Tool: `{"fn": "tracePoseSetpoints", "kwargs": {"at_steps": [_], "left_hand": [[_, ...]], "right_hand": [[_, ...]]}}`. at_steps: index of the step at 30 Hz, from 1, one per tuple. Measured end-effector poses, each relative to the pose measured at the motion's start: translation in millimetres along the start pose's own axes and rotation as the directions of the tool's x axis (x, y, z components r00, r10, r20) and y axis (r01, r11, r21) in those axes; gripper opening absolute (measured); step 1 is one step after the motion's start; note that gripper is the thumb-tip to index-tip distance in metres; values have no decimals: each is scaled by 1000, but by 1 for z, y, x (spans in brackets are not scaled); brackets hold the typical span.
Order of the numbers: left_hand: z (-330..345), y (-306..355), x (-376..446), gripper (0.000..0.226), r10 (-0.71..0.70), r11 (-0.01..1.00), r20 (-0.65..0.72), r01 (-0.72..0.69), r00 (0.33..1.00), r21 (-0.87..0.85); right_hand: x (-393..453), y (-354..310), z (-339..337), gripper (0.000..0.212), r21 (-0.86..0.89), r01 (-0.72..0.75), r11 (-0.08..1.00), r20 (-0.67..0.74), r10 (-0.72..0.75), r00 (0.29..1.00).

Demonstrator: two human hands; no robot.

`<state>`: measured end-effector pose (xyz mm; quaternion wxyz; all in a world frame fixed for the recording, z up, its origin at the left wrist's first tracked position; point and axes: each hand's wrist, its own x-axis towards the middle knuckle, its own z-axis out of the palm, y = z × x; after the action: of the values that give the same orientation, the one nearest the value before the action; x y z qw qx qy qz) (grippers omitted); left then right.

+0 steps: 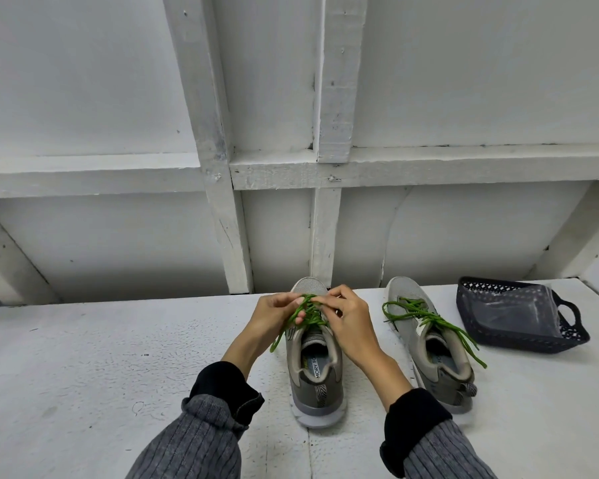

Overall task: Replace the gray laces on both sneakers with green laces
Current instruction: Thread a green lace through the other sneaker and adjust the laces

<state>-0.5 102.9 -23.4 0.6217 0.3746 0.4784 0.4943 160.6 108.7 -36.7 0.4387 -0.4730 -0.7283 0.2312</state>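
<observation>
Two grey sneakers stand side by side on the white table, toes pointing away from me. The left sneaker (pixel 317 371) carries a green lace (pixel 308 314) over its tongue. My left hand (pixel 277 318) pinches a strand of that lace, and a loose end hangs down past the shoe's left side. My right hand (pixel 344 321) pinches the lace from the other side, fingers curled over the eyelets. The right sneaker (pixel 429 344) has its own green lace (pixel 426 314), tied in loops with an end trailing toward the heel. No grey lace is in view.
A dark perforated plastic basket (pixel 574 335) with a clear plastic bag inside sits at the table's right, just beyond the right sneaker. A white framed wall rises behind the table's far edge (pixel 153 300).
</observation>
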Motion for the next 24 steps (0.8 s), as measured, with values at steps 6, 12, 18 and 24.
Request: {"fn": "tracePoseSetpoints", "kwargs": {"at_steps": [6,12,18,24], "left_hand": [[-2,-5,-1,21,-11,990,-118,-6,993,-144],[-16,-14,-11,32,-64,917,-229,-33,971,-398],[-3,-18,-2,28,-64,835,-340,-136,938,-533],[-2,-15,-3,28,-72,871,-387,-132,919,-474]], "right_hand": [[-5,2,-7,14,661,-357,660,1,476,880],[-17,12,-8,21,948,-313,67,211,604,769],[-5,3,-3,26,956,-292,-21,238,639,732],[-4,13,-12,26,903,-415,110,241,670,702]]}}
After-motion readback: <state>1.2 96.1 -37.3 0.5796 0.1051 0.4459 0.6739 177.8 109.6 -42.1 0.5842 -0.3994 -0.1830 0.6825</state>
